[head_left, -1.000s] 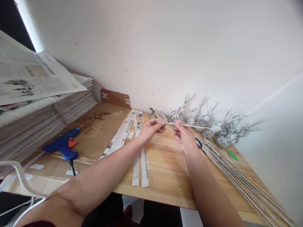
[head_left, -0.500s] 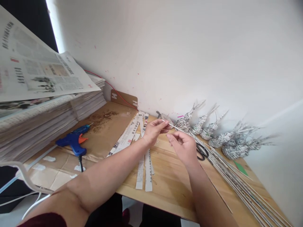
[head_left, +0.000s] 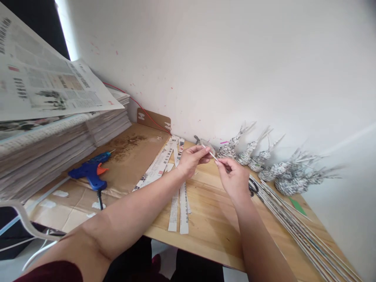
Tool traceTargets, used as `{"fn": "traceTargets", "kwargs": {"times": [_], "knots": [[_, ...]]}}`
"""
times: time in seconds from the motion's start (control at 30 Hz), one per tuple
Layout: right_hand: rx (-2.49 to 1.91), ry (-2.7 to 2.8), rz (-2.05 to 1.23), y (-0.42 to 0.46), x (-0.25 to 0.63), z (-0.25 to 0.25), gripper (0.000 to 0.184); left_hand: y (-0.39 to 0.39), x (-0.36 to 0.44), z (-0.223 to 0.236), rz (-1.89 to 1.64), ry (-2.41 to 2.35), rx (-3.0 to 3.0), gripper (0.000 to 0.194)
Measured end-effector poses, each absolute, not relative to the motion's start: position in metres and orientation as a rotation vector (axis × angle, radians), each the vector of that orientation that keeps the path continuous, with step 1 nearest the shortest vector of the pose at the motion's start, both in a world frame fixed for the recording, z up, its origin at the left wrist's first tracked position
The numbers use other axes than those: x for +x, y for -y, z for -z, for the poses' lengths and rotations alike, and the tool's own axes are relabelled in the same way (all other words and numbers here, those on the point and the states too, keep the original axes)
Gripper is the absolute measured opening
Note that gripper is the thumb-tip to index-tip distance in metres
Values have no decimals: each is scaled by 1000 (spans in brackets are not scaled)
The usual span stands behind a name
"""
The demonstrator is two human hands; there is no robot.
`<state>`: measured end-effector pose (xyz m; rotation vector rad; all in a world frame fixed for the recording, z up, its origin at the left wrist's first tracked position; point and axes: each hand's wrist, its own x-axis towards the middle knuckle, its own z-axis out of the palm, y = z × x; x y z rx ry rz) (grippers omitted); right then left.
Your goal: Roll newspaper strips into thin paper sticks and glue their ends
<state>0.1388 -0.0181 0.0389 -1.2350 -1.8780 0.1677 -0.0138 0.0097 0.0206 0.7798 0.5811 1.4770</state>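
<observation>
A thin pale rolled-paper stick [head_left: 214, 156] runs between my two hands above the wooden table. My left hand [head_left: 192, 159] pinches its upper left end between thumb and fingers. Closed on it a short way to the right is my right hand [head_left: 233, 175], with thumb and forefinger together. Cut newspaper strips [head_left: 157, 167] lie left of and beneath my left hand. Black scissors [head_left: 253, 186] are partly hidden behind my right hand. Beside them a bundle of long paper sticks [head_left: 289, 219] stretches towards the near right corner.
Several woven paper figures [head_left: 290, 182] stand along the wall. A blue glue gun [head_left: 89, 170] lies on cardboard [head_left: 123, 156] at the left, next to a tall newspaper stack [head_left: 108, 131]. A green piece [head_left: 297, 205] lies by the right edge. A white cable [head_left: 26, 223] hangs at the near left.
The stick was level and now slants down to the right. My right hand opened slightly away from it, then closed on it again. The view has swung left.
</observation>
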Motion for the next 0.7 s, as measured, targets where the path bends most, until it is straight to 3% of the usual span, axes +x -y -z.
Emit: {"fn": "traceTargets", "kwargs": {"times": [0.5, 0.7], "knots": [[-1283, 1605, -1073, 20, 135, -45, 31, -9, -16, -22, -1401, -482, 741, 24], [-1265, 1496, -1211, 21, 133, -45, 34, -10, -16, -22, -1380, -468, 698, 25]]}}
